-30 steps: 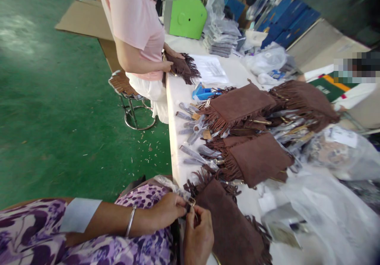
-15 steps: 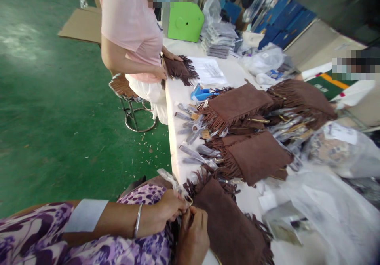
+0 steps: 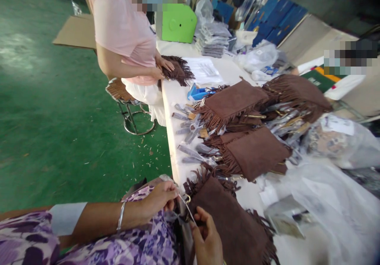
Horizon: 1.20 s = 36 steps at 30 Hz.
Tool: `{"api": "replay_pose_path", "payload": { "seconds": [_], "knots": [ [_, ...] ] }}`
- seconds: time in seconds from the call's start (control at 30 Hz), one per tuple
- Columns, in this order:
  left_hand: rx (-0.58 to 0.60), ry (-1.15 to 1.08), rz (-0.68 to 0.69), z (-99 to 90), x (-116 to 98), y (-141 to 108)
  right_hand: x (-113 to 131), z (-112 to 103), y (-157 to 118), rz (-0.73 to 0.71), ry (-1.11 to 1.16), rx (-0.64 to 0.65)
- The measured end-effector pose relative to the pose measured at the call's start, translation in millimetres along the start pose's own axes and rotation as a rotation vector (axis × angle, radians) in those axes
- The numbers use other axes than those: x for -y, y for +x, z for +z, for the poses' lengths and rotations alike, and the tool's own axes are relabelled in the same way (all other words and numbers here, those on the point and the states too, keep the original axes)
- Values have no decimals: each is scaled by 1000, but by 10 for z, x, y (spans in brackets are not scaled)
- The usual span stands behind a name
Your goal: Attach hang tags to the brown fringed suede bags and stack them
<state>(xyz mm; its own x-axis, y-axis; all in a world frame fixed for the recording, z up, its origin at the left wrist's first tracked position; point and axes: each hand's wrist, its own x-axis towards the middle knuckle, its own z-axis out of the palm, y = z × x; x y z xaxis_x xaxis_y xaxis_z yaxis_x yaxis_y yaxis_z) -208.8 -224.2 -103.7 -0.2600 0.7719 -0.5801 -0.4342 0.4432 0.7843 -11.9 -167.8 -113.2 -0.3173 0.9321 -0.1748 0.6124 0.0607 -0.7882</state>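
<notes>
A thin pale cord (image 3: 187,207) is stretched between my two hands. My left hand (image 3: 162,197), with a silver bangle at its wrist, pinches the upper end. Near the lower end, the thumb and fingers of my right hand (image 3: 206,233) are closed on the cord. A gold hook (image 3: 187,198) shows beside the cord, at the edge of a brown fringed bag (image 3: 228,217) lying on the table. Clear plastic wrap hangs under my left hand, partly hidden.
More brown fringed bags (image 3: 257,152) and plastic-wrapped straps (image 3: 192,153) cover the white table (image 3: 175,134). A person in pink (image 3: 121,27) stands at its far left edge, hands on another bag. Another person is at the right. Plastic bags (image 3: 335,142) lie on the right.
My hands have moved apart, and the cord now spans the gap between them. The far person's hand has shifted on the small bag. The whole view has moved slightly.
</notes>
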Motion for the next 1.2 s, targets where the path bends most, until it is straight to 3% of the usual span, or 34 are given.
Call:
{"api": "replay_pose_path", "payload": {
  "seconds": [0.1,0.2,0.3,0.4,0.67,0.83,0.97,1.07,1.2],
  "knots": [
    [-10,3,54,-23,-94,17,35,-181,144,-100,-135,15],
    [-3,0,83,-3,-125,51,155,-235,288,-290,-391,-57],
    [23,6,106,-10,-153,72,281,-131,332,-495,-586,-118],
    [36,30,154,-49,-212,79,357,27,308,-556,-551,-91],
    [102,-26,203,-68,-312,204,475,203,341,-481,-433,52],
    [-1,-125,238,-19,-317,235,495,117,354,-200,-75,120],
    [163,33,130,68,-191,200,460,71,357,-14,100,160],
    [196,119,133,119,-135,211,444,68,345,-12,118,154],
    [142,253,288,116,-174,254,431,79,311,-49,58,146]
  ]
}}
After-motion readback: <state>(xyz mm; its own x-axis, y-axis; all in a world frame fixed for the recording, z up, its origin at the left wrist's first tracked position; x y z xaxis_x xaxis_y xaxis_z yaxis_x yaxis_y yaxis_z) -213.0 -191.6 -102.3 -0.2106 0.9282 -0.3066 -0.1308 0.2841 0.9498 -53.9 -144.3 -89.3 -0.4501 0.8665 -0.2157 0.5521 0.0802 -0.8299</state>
